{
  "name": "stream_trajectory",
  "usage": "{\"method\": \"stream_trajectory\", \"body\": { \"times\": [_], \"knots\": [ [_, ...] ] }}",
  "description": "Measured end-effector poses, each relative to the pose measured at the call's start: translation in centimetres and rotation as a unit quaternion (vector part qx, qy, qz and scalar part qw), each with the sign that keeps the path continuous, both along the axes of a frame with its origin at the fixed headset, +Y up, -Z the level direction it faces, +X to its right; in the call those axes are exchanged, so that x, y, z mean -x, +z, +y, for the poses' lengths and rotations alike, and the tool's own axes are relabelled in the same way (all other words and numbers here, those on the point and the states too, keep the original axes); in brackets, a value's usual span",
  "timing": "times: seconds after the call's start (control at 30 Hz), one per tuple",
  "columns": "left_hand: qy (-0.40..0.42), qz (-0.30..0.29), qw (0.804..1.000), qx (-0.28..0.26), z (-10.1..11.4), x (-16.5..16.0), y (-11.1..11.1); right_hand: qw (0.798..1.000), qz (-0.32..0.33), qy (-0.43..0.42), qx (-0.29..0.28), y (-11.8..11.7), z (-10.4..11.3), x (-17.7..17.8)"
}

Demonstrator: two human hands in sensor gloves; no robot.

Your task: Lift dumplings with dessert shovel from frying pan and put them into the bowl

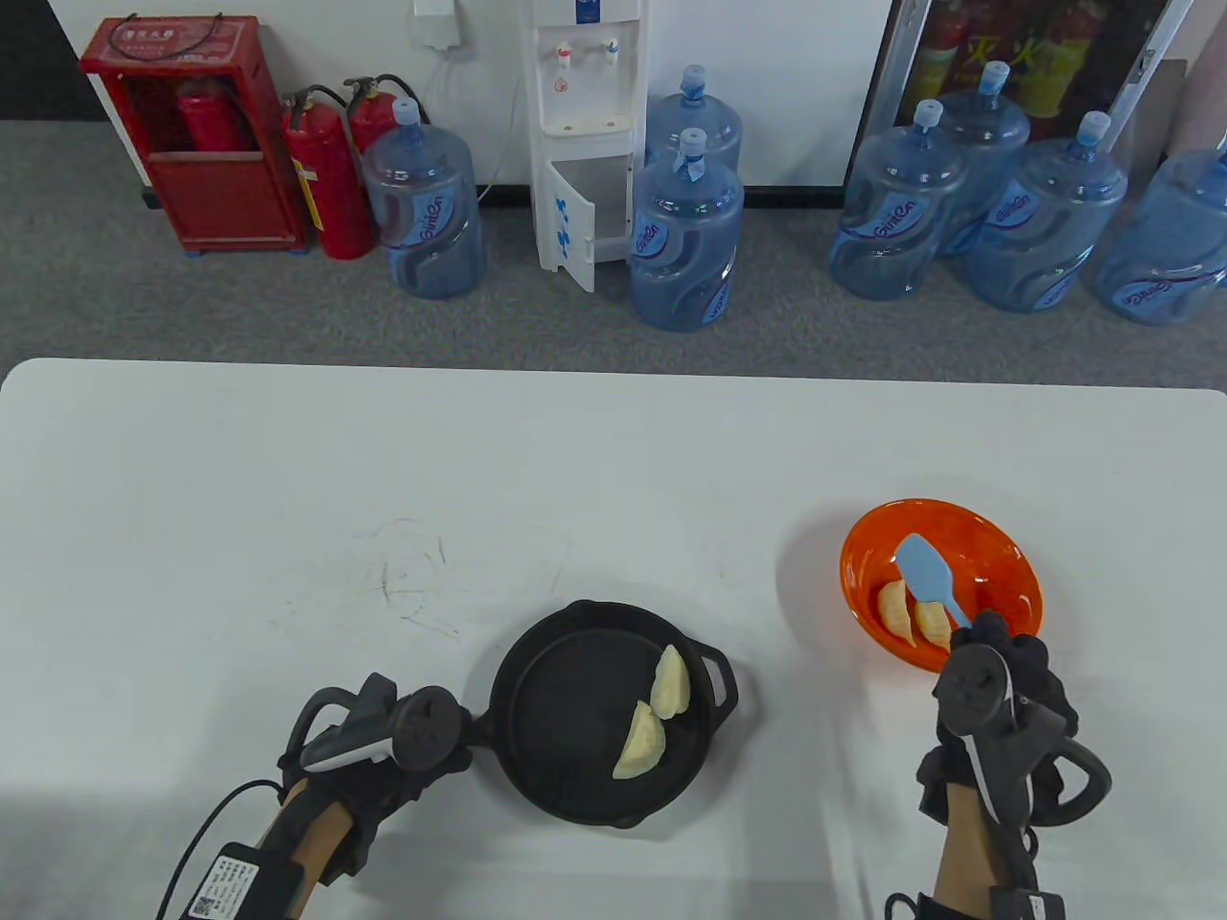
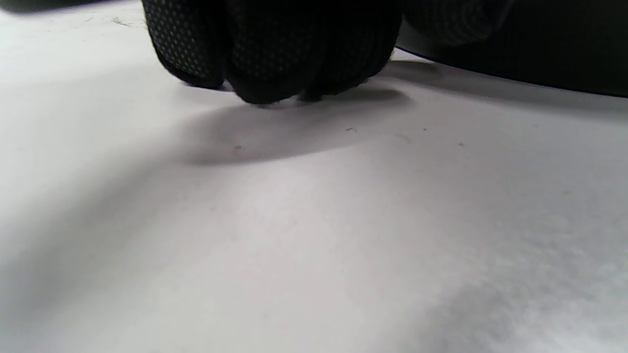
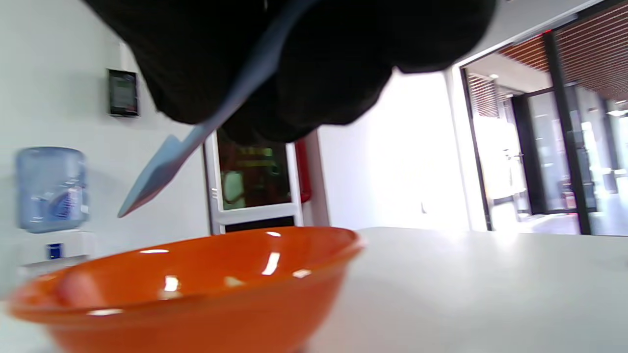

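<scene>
Shovel (image 1: 928, 573) hangs over the bowl (image 1: 1016, 561), blade above two dumplings (image 1: 909, 618) inside; right hand (image 1: 992, 714) fingers (image 3: 314, 73) curl round its handle. Left hand (image 1: 383, 738) fingers (image 2: 274, 54) grip the pan (image 1: 566, 757) handle left of the bowl; two dumplings (image 1: 657, 714) lie in the pan.

Black frying pan (image 1: 575, 714) holds two dumplings (image 1: 657, 714); my blue dessert shovel (image 1: 928, 570) hovers over orange bowl (image 1: 997, 546) holding two.

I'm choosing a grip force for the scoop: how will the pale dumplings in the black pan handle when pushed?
The two pale crescent dumplings look soft and pliable, so probably light and easily squashed. Their flat sides lie on the black frying pan, so they will likely slide, not roll.
</scene>
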State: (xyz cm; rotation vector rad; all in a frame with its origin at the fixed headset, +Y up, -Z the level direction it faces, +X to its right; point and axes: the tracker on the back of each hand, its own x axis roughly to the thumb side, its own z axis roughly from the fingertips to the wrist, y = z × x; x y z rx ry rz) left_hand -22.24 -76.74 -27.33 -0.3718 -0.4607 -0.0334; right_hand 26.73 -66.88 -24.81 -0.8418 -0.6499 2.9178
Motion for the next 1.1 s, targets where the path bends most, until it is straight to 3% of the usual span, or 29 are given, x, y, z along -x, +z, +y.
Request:
{"method": "stream_trajectory", "body": {
  "times": [0.43,0.67,0.83,1.1],
  "knots": [
    [0.0,0.0,1.0,0.0,0.0,0.0,0.0,0.978,0.205,0.032,-0.03,0.4,1.2,6.4],
    [0.0,0.0,1.0,0.0,0.0,0.0,0.1,0.945,0.312,0.092,0.025,0.4,0.0,10.9],
    [0.0,0.0,1.0,0.0,0.0,0.0,0.0,0.924,0.353,0.132,0.056,0.5,-0.7,13.4],
    [0.0,0.0,1.0,0.001,0.0,0.0,0.0,0.909,0.368,0.181,0.075,0.9,-1.1,15.3]
  ]
}}
